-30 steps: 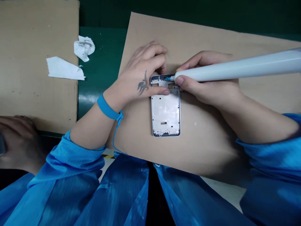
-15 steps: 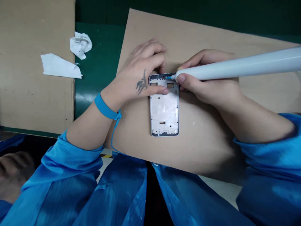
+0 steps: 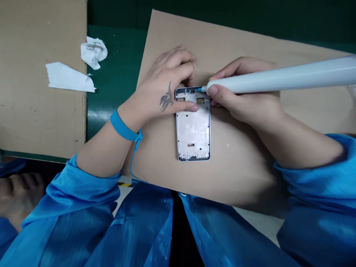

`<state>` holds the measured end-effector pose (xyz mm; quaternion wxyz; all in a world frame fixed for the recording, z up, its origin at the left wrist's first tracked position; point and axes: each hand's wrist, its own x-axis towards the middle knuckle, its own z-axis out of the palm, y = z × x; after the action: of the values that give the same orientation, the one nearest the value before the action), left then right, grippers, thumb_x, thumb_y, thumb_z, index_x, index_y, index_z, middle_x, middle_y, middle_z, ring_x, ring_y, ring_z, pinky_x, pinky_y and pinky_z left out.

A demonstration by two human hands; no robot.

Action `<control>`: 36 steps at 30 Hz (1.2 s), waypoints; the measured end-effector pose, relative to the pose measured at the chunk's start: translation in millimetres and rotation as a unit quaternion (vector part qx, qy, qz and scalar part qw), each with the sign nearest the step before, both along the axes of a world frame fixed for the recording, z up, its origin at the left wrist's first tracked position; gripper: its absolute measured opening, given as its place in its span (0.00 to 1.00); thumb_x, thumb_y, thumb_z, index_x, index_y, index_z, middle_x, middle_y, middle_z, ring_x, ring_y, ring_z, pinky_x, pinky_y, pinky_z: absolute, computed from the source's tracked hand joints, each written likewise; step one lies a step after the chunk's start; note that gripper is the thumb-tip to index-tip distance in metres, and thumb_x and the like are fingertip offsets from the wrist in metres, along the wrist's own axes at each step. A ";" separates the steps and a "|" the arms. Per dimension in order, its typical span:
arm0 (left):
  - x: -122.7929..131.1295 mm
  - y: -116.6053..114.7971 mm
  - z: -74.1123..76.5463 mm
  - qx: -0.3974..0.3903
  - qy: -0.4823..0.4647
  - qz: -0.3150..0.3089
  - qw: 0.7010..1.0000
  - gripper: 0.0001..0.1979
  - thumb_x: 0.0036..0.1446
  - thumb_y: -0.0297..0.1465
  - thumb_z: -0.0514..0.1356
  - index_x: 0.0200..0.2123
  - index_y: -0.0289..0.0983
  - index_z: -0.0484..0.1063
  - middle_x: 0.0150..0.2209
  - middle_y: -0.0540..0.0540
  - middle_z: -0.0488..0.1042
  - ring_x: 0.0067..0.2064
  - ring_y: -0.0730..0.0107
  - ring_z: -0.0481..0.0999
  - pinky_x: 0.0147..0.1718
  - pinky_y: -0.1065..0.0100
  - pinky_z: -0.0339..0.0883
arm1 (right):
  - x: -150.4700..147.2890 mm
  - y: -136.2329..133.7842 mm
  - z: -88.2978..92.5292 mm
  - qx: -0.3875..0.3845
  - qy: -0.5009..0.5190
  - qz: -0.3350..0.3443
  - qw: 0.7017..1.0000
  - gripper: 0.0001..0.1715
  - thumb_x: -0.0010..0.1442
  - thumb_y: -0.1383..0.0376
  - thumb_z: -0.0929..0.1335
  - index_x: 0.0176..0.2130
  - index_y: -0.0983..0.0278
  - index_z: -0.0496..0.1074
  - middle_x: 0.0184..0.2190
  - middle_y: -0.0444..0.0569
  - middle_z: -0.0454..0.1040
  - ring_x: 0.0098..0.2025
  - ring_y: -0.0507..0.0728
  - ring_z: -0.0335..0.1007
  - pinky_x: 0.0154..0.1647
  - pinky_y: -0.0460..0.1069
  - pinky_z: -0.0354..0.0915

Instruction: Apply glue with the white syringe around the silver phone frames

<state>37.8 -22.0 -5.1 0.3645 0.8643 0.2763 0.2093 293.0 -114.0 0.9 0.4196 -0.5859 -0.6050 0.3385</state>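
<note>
A white phone frame lies flat on a brown cardboard sheet. My left hand grips its top left corner, thumb pressed on the frame's face and fingers curled round the top edge. My right hand is closed on a long white dispenser tube that runs off to the right. The tube's small blue tip touches the frame's top edge. A blue wrist strap with a cord circles my left wrist.
A second cardboard sheet lies at the left on the green table, with a crumpled white wipe and a torn paper piece on it. Another person's hand shows at the lower left edge.
The tube's tip has shifted slightly left along the frame's top edge. The other person's hand at the lower left has drawn back and down. My left hand holds still.
</note>
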 end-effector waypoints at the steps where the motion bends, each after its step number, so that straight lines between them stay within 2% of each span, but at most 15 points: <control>1: -0.2 -0.5 0.4 0.001 -0.002 -0.001 1.000 0.23 0.51 0.62 0.76 0.44 0.61 0.82 0.69 0.52 0.76 0.83 0.29 0.57 0.79 0.20 0.56 | -0.4 0.0 0.4 0.000 -0.004 0.000 1.000 0.18 0.57 0.44 0.83 0.37 0.49 0.83 0.39 0.47 0.88 0.37 0.63 0.83 0.34 0.60 0.79; 4: -0.5 -2.4 1.5 0.001 -0.003 0.004 1.000 0.25 0.49 0.63 0.77 0.44 0.59 0.82 0.70 0.50 0.77 0.83 0.28 0.58 0.80 0.21 0.56 | -1.5 0.4 0.9 -0.006 -0.010 0.003 1.000 0.17 0.59 0.45 0.83 0.38 0.50 0.83 0.40 0.46 0.87 0.37 0.63 0.83 0.35 0.60 0.80; 8: -0.6 -2.8 1.6 0.001 -0.008 0.010 1.000 0.25 0.50 0.63 0.77 0.45 0.58 0.83 0.69 0.49 0.78 0.83 0.27 0.59 0.81 0.22 0.56 | -2.5 0.8 0.7 0.020 0.010 0.001 1.000 0.18 0.57 0.47 0.85 0.38 0.53 0.83 0.37 0.48 0.86 0.36 0.62 0.81 0.32 0.58 0.75; 12: 0.1 -2.6 6.4 0.000 0.018 -0.001 1.000 0.25 0.51 0.63 0.76 0.48 0.61 0.84 0.71 0.53 0.76 0.84 0.30 0.56 0.82 0.24 0.54 | -3.2 -0.7 2.0 0.012 -0.010 0.004 1.000 0.20 0.62 0.44 0.83 0.39 0.54 0.83 0.39 0.50 0.86 0.37 0.63 0.82 0.38 0.61 0.78; 14: 1.3 -5.0 13.4 -0.008 0.061 0.007 0.998 0.28 0.52 0.66 0.73 0.50 0.61 0.84 0.74 0.54 0.74 0.85 0.34 0.53 0.85 0.28 0.51 | -3.2 -0.9 2.5 0.010 -0.023 0.001 1.000 0.23 0.62 0.41 0.83 0.39 0.54 0.83 0.39 0.48 0.86 0.38 0.64 0.84 0.39 0.62 0.81; 16: 2.7 -8.7 21.9 -0.021 0.109 0.017 0.994 0.31 0.54 0.70 0.69 0.52 0.60 0.83 0.76 0.56 0.70 0.87 0.42 0.51 0.87 0.37 0.49 | -3.0 -0.3 2.5 0.009 -0.031 0.007 0.999 0.23 0.62 0.40 0.82 0.40 0.53 0.83 0.40 0.46 0.87 0.39 0.64 0.85 0.40 0.62 0.83; 19: 4.5 -13.4 31.3 -0.026 0.142 0.023 0.989 0.33 0.54 0.71 0.66 0.53 0.58 0.83 0.78 0.55 0.68 0.87 0.49 0.49 0.88 0.47 0.48 | -3.0 1.5 3.4 0.030 -0.035 0.018 0.999 0.20 0.61 0.43 0.82 0.39 0.53 0.83 0.40 0.45 0.88 0.39 0.63 0.86 0.42 0.61 0.83; 23: 6.5 -16.3 35.5 -0.021 0.153 0.030 0.987 0.32 0.55 0.68 0.66 0.53 0.57 0.83 0.78 0.55 0.67 0.87 0.46 0.49 0.88 0.44 0.49 | -3.7 2.3 6.2 0.030 -0.043 0.040 0.998 0.18 0.62 0.44 0.82 0.40 0.51 0.82 0.43 0.45 0.89 0.42 0.63 0.87 0.46 0.62 0.83; 25: 7.5 -17.1 37.0 -0.026 0.165 0.035 0.985 0.31 0.56 0.66 0.67 0.55 0.57 0.82 0.78 0.56 0.67 0.88 0.44 0.47 0.88 0.43 0.47 | -4.3 1.9 7.1 0.029 -0.040 0.048 0.998 0.21 0.61 0.41 0.82 0.41 0.51 0.82 0.44 0.46 0.89 0.42 0.64 0.87 0.46 0.61 0.83; 28: 8.8 -17.7 39.3 -0.032 0.178 0.035 0.983 0.31 0.55 0.65 0.67 0.56 0.58 0.82 0.79 0.59 0.66 0.88 0.46 0.46 0.89 0.46 0.47 | -5.5 1.6 7.2 0.028 -0.031 0.054 0.998 0.23 0.61 0.39 0.82 0.41 0.51 0.82 0.44 0.46 0.89 0.42 0.64 0.87 0.44 0.61 0.84; 33: 9.4 -17.6 40.2 -0.013 0.199 0.037 0.979 0.29 0.56 0.64 0.68 0.54 0.57 0.80 0.79 0.58 0.66 0.88 0.48 0.47 0.88 0.46 0.48 | -6.3 2.7 7.1 0.038 -0.032 0.034 0.998 0.20 0.60 0.44 0.82 0.39 0.53 0.82 0.40 0.47 0.88 0.39 0.64 0.86 0.41 0.61 0.83; 36: 7.9 -19.0 37.8 0.005 0.185 0.036 0.982 0.26 0.59 0.60 0.71 0.53 0.53 0.81 0.78 0.54 0.67 0.88 0.48 0.49 0.88 0.48 0.50 | -6.1 2.4 7.5 0.022 -0.041 0.028 0.999 0.18 0.63 0.44 0.80 0.39 0.53 0.81 0.41 0.45 0.87 0.41 0.64 0.86 0.46 0.63 0.83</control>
<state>45.7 -40.9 32.8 0.2952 0.8795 0.3684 0.0603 286.9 -111.6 8.5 0.3973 -0.5728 -0.6454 0.3123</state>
